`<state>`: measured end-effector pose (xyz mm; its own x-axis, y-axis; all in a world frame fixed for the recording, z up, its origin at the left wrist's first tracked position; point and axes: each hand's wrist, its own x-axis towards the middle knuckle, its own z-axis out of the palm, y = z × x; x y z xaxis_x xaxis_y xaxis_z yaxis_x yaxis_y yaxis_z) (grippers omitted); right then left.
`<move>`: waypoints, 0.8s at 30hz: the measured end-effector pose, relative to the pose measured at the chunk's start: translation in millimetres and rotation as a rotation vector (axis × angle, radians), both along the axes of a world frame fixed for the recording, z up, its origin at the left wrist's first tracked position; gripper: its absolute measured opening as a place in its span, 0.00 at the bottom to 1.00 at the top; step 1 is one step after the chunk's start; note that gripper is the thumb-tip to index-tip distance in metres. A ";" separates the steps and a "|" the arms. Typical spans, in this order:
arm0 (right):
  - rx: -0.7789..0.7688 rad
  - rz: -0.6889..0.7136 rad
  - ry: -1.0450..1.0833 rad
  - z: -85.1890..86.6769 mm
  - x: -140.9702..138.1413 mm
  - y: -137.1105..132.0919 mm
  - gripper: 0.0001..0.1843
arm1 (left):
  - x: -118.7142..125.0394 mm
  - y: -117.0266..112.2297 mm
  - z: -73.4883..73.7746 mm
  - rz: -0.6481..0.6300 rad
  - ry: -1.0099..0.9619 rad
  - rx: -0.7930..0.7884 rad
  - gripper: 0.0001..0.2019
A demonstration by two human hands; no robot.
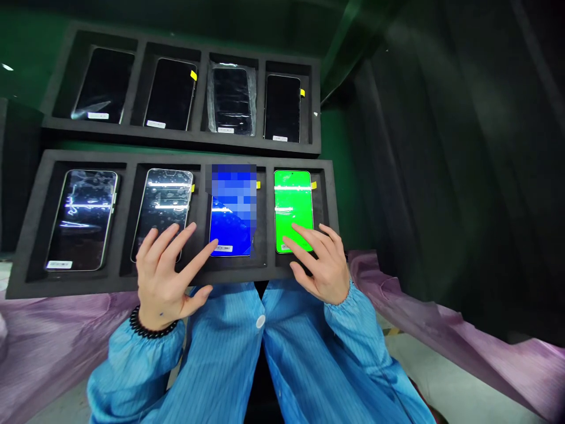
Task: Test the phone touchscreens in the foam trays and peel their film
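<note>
Behind the near foam tray lies the far tray, four smartphones in each. The left hand is over the near middle two, the right hand over the near rightmost.

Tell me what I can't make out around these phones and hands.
Head view, hidden: lower part of the dark-screened phone nearest the left hand, behind that hand.
Head view, masked: upper screen of the blue-screened phone, under blocky pixels.
Head view, covered: part of the lower right of the green-screened phone, behind the right hand.
Head view, too small: print on the white labels.
</note>
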<state>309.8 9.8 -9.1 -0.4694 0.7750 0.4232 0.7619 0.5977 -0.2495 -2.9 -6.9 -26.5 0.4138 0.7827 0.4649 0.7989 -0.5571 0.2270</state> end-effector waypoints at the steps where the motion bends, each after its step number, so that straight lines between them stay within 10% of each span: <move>1: 0.013 -0.002 0.024 -0.3 0.0 -0.2 0.19 | -0.1 0.0 -0.1 0.002 0.004 -0.011 0.31; 9: -0.014 0.022 -0.030 -0.3 1.0 -1.4 0.16 | -0.1 0.4 -4.0 0.021 -0.105 -0.042 0.31; 16: 0.019 0.004 0.079 -3.5 0.9 -2.8 0.35 | -3.2 -1.9 -5.4 0.041 -0.160 -0.111 0.29; 24: 0.023 0.007 -0.004 -1.8 2.6 -4.2 0.23 | -7.6 -2.0 -6.5 -0.039 -0.049 -0.037 0.28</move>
